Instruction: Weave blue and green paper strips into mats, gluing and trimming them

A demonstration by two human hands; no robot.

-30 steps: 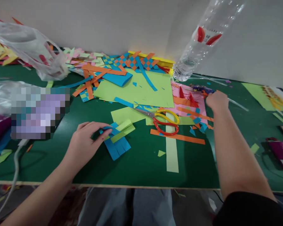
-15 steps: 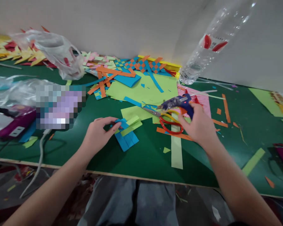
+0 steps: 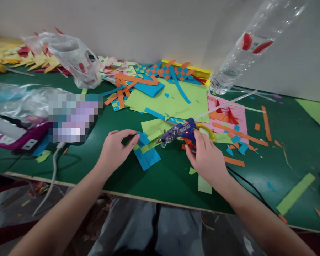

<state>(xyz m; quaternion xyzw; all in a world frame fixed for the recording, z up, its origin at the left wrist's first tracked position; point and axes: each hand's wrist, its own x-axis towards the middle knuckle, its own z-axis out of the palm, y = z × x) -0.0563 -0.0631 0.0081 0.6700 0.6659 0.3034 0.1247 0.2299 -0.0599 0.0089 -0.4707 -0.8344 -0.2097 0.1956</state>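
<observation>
Nearest the table (image 3: 125, 179) edge lies a pale strip (image 3: 204, 185). The right hand (image 3: 209, 154) grasps the glue gun (image 3: 188, 128), its nozzle directed left at the green strip (image 3: 148, 146); contact cannot be determined. The blue paper (image 3: 146, 160) lies between the hands, pinched at its far left corner by the left hand's (image 3: 117, 147) thumb and forefinger. Beyond: partly hidden scissors (image 3: 212, 133), a green sheet (image 3: 173, 106), a bottle (image 3: 240, 58).

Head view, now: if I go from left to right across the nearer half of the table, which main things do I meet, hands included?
Purple power strip → left hand → blue paper piece → glue gun → right hand → loose green paper strip.
</observation>
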